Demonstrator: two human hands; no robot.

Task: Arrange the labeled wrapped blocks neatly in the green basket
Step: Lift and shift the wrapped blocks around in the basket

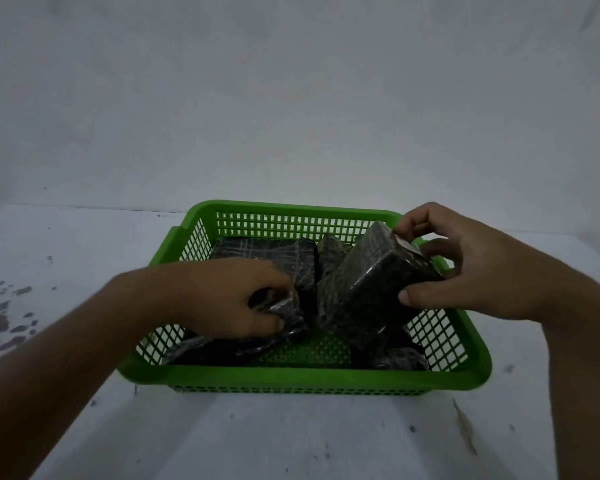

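Observation:
A green slatted basket (pixel 302 375) sits on the white surface and holds several dark wrapped blocks. My right hand (pixel 471 268) grips a large tilted block (pixel 368 289) by its upper end, where a pale label shows; its lower end rests inside the basket. My left hand (pixel 229 296) reaches into the basket's left half and clasps a smaller dark block (pixel 288 315). Another block (pixel 264 249) lies flat at the back left. More blocks lie at the front left (pixel 219 351) and front right (pixel 399 358), partly hidden.
The white surface (pixel 291 434) carries dark spots and stains, thickest at the far left (pixel 0 323). A pale wall (pixel 291 98) rises right behind the basket. A bare patch of green floor (pixel 305 351) shows in the basket's front middle.

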